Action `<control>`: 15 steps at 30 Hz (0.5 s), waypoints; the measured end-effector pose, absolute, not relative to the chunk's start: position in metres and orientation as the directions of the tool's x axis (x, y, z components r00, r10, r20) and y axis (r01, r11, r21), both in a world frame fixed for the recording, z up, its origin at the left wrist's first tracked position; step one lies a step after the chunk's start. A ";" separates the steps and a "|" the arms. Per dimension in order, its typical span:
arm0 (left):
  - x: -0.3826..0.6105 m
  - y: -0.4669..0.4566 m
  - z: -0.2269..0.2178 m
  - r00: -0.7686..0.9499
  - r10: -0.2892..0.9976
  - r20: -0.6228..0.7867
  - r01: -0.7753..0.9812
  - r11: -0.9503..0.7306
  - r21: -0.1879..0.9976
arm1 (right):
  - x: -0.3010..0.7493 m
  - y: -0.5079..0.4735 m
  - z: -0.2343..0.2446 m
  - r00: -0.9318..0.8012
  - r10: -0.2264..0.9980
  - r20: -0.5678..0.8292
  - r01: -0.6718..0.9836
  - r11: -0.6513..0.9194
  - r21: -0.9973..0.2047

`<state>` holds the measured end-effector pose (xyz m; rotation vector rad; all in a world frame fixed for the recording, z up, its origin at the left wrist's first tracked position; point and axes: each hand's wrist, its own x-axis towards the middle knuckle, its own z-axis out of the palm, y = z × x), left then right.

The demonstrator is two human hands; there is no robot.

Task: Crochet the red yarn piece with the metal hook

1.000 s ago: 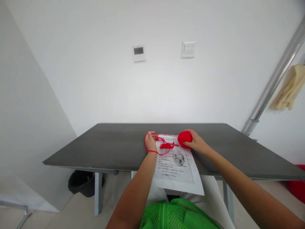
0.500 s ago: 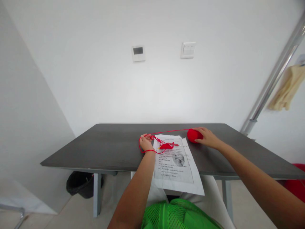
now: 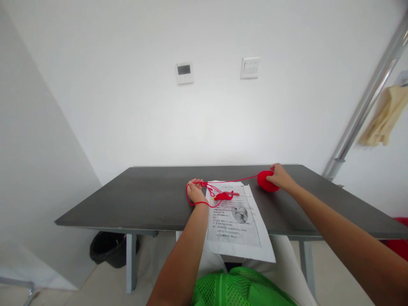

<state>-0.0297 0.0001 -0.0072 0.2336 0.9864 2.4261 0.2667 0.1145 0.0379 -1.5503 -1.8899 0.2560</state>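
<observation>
On the right of the table, my right hand (image 3: 281, 177) is closed on a ball of red yarn (image 3: 266, 182), thumb and fingers on its near right side. A strand (image 3: 236, 180) runs from the ball leftward to my left hand (image 3: 195, 191). That hand rests left of the printed sheet with its fingers curled around the yarn, and a loop hangs around its wrist. Between the hands, a small red crocheted piece (image 3: 223, 196) lies on the paper beside loose yarn loops. A crochet hook (image 3: 235, 194) with a reddish handle and metal tip lies against the piece.
The printed sheet (image 3: 239, 244) with a dark picture overhangs the near edge of the dark grey table (image 3: 153, 191). A black bin (image 3: 110, 250) stands on the floor at the left. A white wall rises behind the table, and a metal pole (image 3: 360, 114) slants at the right.
My right hand has moved a little right with the yarn ball, its fingers now gathered higher on it. The strand between my hands sags slightly more. My left hand has stayed almost in place.
</observation>
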 end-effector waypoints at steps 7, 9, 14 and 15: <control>-0.023 -0.002 -0.002 -0.801 0.595 0.067 -0.335 -0.539 0.773 | 0.227 0.091 0.051 -0.315 0.790 0.525 0.686 0.572 -0.449; -0.021 -0.001 -0.003 -0.784 0.615 0.082 -0.321 -0.516 0.794 | 0.213 0.077 0.051 -0.376 0.737 0.561 0.688 0.628 -0.364; -0.024 0.007 -0.002 -0.687 0.725 0.057 -0.350 -0.399 0.847 | 0.175 0.037 0.040 -0.686 0.637 0.351 0.559 0.770 -0.307; -0.027 0.009 0.000 -0.663 0.746 0.066 -0.331 -0.371 0.867 | 0.167 0.031 0.037 -0.709 0.641 0.293 0.573 0.766 -0.291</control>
